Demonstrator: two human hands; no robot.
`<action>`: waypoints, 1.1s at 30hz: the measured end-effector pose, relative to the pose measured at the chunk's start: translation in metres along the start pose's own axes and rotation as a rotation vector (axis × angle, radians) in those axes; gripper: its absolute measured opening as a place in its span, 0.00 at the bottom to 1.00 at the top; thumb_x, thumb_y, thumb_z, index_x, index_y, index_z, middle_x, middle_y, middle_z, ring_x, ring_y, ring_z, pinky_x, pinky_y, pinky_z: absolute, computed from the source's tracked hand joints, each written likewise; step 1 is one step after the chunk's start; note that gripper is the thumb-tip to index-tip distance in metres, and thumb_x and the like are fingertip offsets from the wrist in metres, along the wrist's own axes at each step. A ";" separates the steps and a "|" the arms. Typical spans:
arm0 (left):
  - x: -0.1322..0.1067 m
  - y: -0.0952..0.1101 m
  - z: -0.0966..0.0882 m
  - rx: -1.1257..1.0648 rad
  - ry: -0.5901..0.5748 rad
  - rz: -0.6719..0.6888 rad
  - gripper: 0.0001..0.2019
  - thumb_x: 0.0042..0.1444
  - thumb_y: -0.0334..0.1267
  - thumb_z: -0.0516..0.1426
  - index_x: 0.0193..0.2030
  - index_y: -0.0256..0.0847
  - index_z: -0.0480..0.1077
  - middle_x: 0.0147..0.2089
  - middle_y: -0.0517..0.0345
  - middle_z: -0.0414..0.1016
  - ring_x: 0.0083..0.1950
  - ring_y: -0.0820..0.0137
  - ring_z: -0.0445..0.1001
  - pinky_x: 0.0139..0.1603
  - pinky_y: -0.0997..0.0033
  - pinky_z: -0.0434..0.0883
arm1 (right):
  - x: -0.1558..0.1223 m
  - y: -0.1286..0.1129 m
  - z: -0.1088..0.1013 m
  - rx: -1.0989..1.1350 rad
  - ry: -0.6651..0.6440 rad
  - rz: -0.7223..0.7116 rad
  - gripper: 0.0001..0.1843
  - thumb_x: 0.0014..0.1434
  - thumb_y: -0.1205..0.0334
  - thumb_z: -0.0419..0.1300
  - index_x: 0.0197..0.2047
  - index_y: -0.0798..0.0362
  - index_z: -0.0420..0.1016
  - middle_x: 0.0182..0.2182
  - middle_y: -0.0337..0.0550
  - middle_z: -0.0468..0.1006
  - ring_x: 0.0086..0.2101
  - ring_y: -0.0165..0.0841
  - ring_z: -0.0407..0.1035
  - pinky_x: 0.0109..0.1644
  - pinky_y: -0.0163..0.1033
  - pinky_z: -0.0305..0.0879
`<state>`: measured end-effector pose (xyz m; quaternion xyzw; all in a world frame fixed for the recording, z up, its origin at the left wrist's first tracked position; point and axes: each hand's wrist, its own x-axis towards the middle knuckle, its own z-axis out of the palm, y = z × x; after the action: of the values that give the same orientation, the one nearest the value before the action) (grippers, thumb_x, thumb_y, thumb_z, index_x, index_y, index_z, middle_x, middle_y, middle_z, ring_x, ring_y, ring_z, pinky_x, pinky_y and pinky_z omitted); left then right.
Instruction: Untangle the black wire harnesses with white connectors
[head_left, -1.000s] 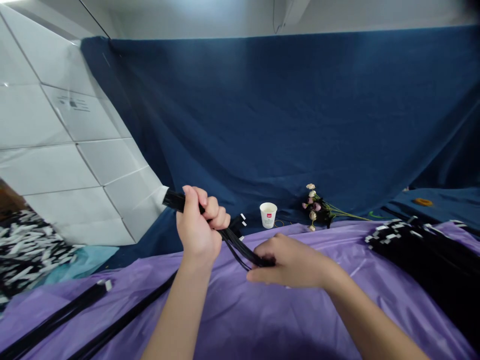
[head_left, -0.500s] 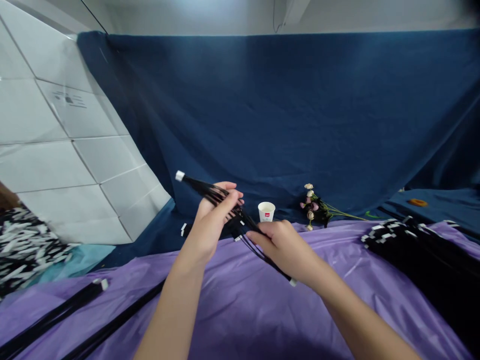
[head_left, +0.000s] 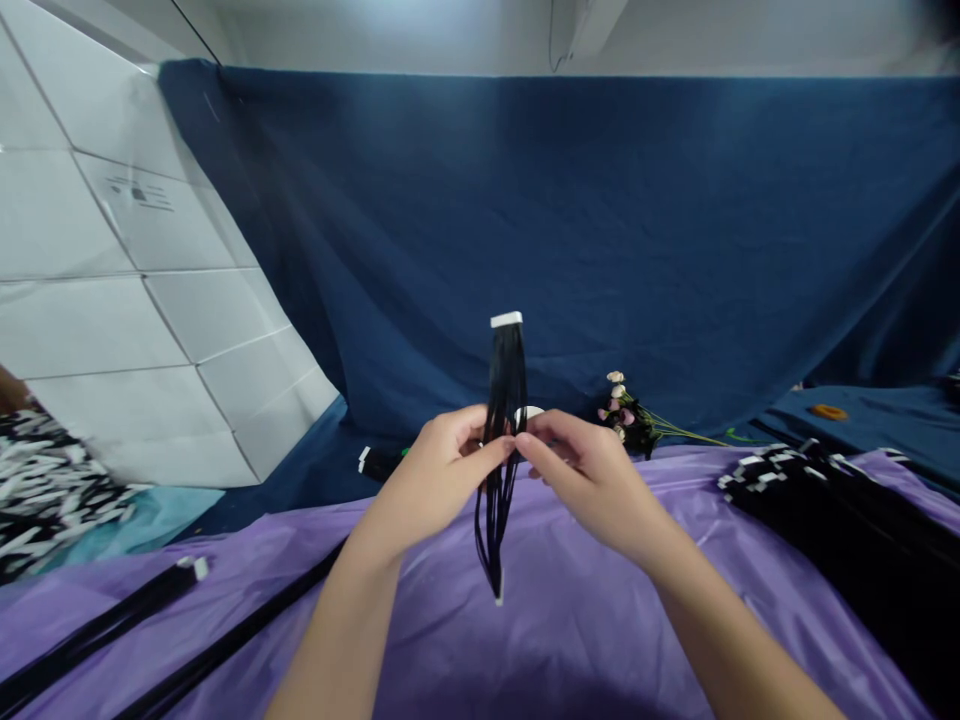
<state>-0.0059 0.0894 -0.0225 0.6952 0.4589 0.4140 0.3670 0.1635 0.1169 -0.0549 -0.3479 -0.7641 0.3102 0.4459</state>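
A black wire harness [head_left: 508,375] with a white connector at each end stands nearly upright in front of me. Its upper connector points away from me, while the lower end hangs over the purple sheet. My left hand [head_left: 442,470] pinches the wires near their middle, thumb across the front. From the other side, my right hand [head_left: 581,465] has its thumb and fingers closed on the same wires, the two thumb tips almost meeting. Some fingers of both hands are hidden behind the strands.
Purple sheeting [head_left: 585,620] covers the surface. A large pile of black harnesses [head_left: 832,540] lies right; other black bundles [head_left: 97,635] lie left. White boxes [head_left: 232,370] are stacked at left. Artificial flowers [head_left: 626,415] and a mostly hidden paper cup [head_left: 529,412] stand before the blue cloth [head_left: 600,230].
The harness has turned from a diagonal slant to nearly upright. My hands have come closer together, the right one shifting up and left along the wires.
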 end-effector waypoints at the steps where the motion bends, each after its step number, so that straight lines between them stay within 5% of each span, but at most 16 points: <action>1: -0.002 0.003 0.001 0.070 -0.011 0.005 0.10 0.61 0.42 0.54 0.37 0.38 0.70 0.32 0.60 0.67 0.33 0.74 0.64 0.32 0.75 0.63 | 0.001 0.001 0.000 0.056 0.051 0.004 0.15 0.63 0.51 0.55 0.41 0.54 0.74 0.33 0.41 0.76 0.28 0.28 0.69 0.28 0.31 0.61; 7: -0.012 0.009 0.008 0.343 -0.022 0.000 0.11 0.57 0.36 0.55 0.24 0.39 0.62 0.23 0.64 0.60 0.25 0.75 0.55 0.22 0.74 0.51 | 0.002 0.003 -0.001 0.171 0.257 -0.026 0.12 0.62 0.53 0.57 0.37 0.54 0.72 0.28 0.40 0.73 0.26 0.29 0.68 0.27 0.32 0.64; 11: -0.015 0.009 0.013 0.312 0.011 0.040 0.10 0.57 0.39 0.57 0.26 0.40 0.65 0.24 0.62 0.66 0.25 0.74 0.61 0.23 0.75 0.55 | 0.001 -0.001 -0.002 0.271 0.169 0.009 0.12 0.63 0.53 0.56 0.37 0.54 0.71 0.28 0.40 0.71 0.27 0.29 0.67 0.26 0.32 0.64; 16: -0.013 0.012 0.012 0.049 0.126 0.075 0.10 0.60 0.45 0.56 0.44 0.45 0.71 0.42 0.56 0.75 0.39 0.69 0.72 0.35 0.74 0.68 | -0.001 -0.006 -0.002 0.386 -0.022 0.011 0.13 0.64 0.55 0.56 0.35 0.55 0.71 0.26 0.37 0.66 0.26 0.25 0.60 0.27 0.31 0.59; 20: -0.011 0.010 0.010 -0.068 0.184 0.111 0.09 0.60 0.44 0.57 0.36 0.42 0.71 0.34 0.60 0.72 0.33 0.73 0.68 0.31 0.76 0.66 | -0.004 -0.010 0.000 0.401 -0.153 0.025 0.14 0.64 0.53 0.56 0.35 0.56 0.70 0.26 0.36 0.65 0.26 0.24 0.60 0.28 0.31 0.60; 24: -0.011 0.010 0.010 -0.072 0.228 0.141 0.08 0.60 0.40 0.58 0.31 0.41 0.71 0.31 0.62 0.71 0.32 0.76 0.67 0.30 0.78 0.62 | -0.008 -0.013 0.001 0.370 -0.140 0.085 0.14 0.64 0.52 0.55 0.40 0.55 0.69 0.29 0.38 0.69 0.27 0.26 0.63 0.29 0.32 0.63; 33: -0.014 0.012 0.009 -0.013 0.190 0.118 0.09 0.61 0.40 0.56 0.32 0.40 0.71 0.32 0.60 0.72 0.34 0.73 0.68 0.32 0.76 0.63 | -0.011 -0.013 0.003 0.145 -0.056 -0.001 0.14 0.66 0.54 0.52 0.33 0.53 0.66 0.25 0.36 0.64 0.25 0.26 0.59 0.25 0.31 0.56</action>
<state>0.0028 0.0711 -0.0187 0.6762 0.4474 0.5019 0.3012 0.1615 0.0998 -0.0508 -0.3054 -0.7519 0.3742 0.4487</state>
